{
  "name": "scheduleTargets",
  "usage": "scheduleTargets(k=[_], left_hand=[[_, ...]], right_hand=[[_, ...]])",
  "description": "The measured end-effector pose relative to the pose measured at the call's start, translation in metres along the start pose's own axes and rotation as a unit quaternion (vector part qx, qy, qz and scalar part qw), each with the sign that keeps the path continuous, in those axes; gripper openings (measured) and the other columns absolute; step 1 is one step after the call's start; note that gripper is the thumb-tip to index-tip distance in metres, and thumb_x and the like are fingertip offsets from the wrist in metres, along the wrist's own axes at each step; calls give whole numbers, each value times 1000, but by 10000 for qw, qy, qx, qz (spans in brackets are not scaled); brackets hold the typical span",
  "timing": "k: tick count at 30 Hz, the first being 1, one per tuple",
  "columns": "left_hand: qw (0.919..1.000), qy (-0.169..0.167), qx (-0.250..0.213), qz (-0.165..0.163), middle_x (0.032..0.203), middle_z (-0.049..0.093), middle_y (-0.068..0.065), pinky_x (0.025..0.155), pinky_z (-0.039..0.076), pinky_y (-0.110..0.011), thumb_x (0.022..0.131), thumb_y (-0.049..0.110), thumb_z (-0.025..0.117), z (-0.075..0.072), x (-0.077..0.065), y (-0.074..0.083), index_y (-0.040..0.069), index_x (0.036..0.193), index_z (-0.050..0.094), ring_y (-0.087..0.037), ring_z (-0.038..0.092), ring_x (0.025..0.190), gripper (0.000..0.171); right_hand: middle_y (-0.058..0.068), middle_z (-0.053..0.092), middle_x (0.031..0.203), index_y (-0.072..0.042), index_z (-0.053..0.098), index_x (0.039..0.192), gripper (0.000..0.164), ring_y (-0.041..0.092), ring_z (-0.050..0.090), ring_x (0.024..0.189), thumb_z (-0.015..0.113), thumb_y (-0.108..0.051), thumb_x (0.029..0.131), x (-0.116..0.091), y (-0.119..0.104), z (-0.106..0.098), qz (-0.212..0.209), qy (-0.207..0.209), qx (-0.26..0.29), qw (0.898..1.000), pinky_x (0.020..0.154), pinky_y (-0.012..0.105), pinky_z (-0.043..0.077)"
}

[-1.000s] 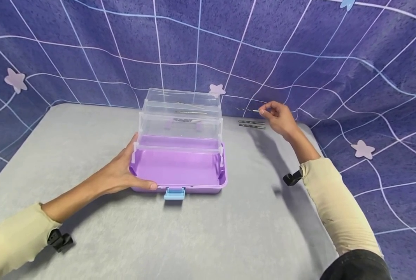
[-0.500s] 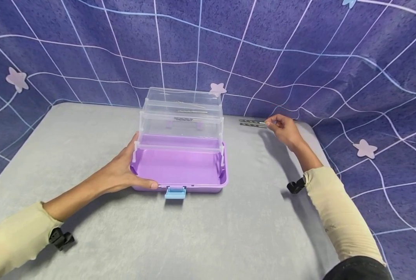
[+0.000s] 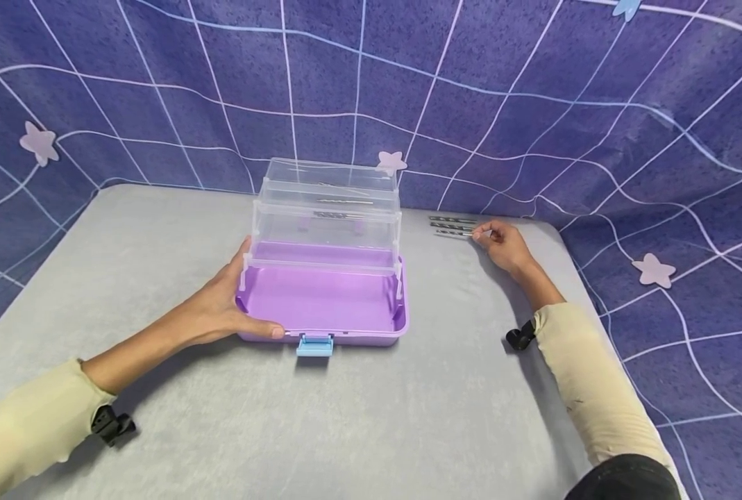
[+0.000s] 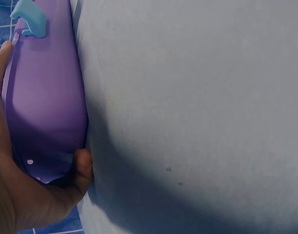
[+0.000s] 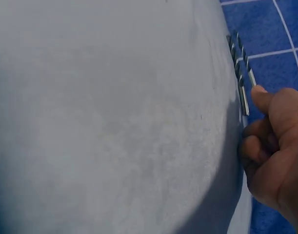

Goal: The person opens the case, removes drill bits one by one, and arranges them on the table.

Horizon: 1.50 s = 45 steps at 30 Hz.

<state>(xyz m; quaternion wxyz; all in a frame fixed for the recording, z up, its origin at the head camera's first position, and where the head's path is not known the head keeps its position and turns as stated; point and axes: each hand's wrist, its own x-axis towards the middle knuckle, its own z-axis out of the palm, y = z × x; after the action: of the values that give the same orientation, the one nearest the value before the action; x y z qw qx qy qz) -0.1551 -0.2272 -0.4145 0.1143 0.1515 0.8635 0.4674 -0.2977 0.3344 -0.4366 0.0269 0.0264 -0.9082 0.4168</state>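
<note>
With the left hand [image 3: 223,309], spread wide, grips the left end of a purple box [image 3: 321,305] on the table [image 3: 371,423], toward the middle of the far edge, fingers partly hidden; with the right hand [image 3: 503,246], pinches the nearest drill bit [image 3: 452,233], covering its shank end, just beside two dark spiral bits [image 3: 449,226] toward the far right corner; hard to make out: thin bits [image 3: 346,202] in clear trays [image 3: 283,226]

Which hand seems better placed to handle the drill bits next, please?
Probably the right hand: it pinches one drill bit beside two other bits, while the left hand grips the purple toolbox.
</note>
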Motion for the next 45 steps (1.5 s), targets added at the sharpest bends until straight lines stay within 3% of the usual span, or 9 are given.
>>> scheduleTargets(k=[8,12,21,29,36,45], left_hand=[[10000,-2,47,-14,187,27,-18,132,31,-78,68,39,112,2,-1,-2,41,178,-21,-45,53,154,173],[10000,-12,-22,-10,186,27,-19,131,34,-76,68,38,112,2,0,0,40,178,-20,-45,55,152,172],[9988,-42,-443,204,179,39,-12,119,53,-62,68,28,113,2,5,3,43,180,-12,-37,69,132,168],[10000,-40,-50,-12,189,22,-16,133,32,-74,68,36,112,0,4,3,37,179,-21,-42,54,152,173],[9999,-6,-128,0,188,24,-15,132,35,-74,68,34,113,1,3,2,39,179,-19,-42,57,149,172],[9999,31,-106,-17,188,24,-14,131,36,-73,67,34,113,1,2,0,40,179,-18,-41,58,149,172]], right_hand=[[-5,66,100,1,77,126,27,7,51,86,71,-22,112,5,2,4,224,-122,-189,9995,81,24,42],[-7,61,95,-1,76,127,27,11,50,88,69,-23,114,8,1,3,331,-283,-314,9986,82,26,41],[-7,53,88,-1,72,130,26,17,50,89,68,-21,114,9,-1,-1,309,-533,-476,9970,84,31,41],[0,58,97,-1,72,133,27,19,50,92,67,-20,114,11,-1,0,265,-527,-413,9974,88,34,41],[15,65,120,-1,71,134,27,17,51,95,66,-20,114,13,-2,2,300,-523,-379,9975,89,31,41],[23,66,142,0,70,136,29,22,51,106,66,-20,114,14,-2,5,358,-574,-323,9972,95,31,40]])
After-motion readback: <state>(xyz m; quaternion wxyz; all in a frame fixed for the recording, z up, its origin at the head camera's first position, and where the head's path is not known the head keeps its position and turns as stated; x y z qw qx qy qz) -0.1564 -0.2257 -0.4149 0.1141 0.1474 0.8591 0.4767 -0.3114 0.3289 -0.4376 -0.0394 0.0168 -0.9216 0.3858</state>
